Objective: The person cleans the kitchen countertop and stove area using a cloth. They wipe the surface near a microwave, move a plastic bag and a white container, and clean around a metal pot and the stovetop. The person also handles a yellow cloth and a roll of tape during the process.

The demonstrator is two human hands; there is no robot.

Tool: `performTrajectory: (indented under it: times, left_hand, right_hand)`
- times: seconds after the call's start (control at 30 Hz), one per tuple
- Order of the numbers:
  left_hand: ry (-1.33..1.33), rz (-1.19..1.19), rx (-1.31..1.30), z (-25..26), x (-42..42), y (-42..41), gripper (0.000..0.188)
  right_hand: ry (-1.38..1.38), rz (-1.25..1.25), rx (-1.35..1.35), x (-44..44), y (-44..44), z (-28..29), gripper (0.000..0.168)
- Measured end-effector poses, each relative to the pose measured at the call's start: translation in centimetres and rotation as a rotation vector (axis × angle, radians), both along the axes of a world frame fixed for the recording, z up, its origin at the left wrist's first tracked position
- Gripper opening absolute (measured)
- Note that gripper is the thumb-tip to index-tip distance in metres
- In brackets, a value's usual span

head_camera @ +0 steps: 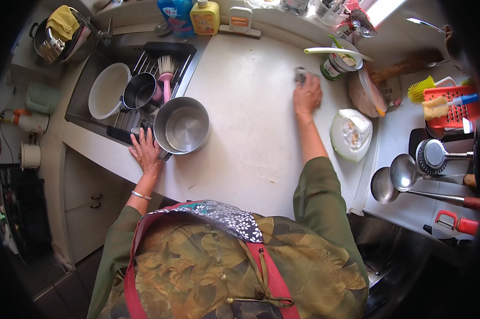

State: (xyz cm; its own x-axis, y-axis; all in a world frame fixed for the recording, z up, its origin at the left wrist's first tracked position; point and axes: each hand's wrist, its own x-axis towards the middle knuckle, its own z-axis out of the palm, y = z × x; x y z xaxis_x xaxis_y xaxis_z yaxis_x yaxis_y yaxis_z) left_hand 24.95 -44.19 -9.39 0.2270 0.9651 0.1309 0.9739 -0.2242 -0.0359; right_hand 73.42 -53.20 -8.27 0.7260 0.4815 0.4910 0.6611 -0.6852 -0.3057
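Observation:
My right hand (308, 95) presses a dark grey cloth or scouring pad (301, 73) onto the white countertop (244, 119), near a jar (333, 65) with a pale green stalk lying across it. Fingers spread, my left hand (147, 153) rests flat on the counter's edge at the sink's corner, touching or close beside a steel pot (183, 125). A cut winter melon piece (351, 134) lies to the right of my right forearm. In the sink rack are a small dark pot (141, 92) and a pink-handled brush (166, 79); a white bowl (109, 91) sits beside them.
Blue (177, 16) and yellow bottles (205, 18) stand at the back by a white holder (240, 22). On the right hang ladles (403, 172), a red grater (449, 105) and a red-handled peeler (459, 223). A bagged item (365, 93) lies behind the melon.

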Motion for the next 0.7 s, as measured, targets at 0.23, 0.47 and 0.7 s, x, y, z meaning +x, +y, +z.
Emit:
performTrajectory:
  times: [0.23,0.47,0.7]
  left_hand:
    - [0.006,0.025,0.008,0.1,-0.1,0.0,0.044]
    - [-0.054,0.015,-0.021,1.3,0.9,-0.2,0.041]
    - [-0.089,0.024,-0.049,1.7,1.2,-0.6,0.039]
  right_hand:
    - [0.273,0.536,0.417,-3.4,5.4,4.6,0.026]
    - [0.133,-0.150,0.008,7.1,8.4,0.4,0.054]
    - [0.080,0.104,0.080,1.6,12.5,-0.2,0.051]
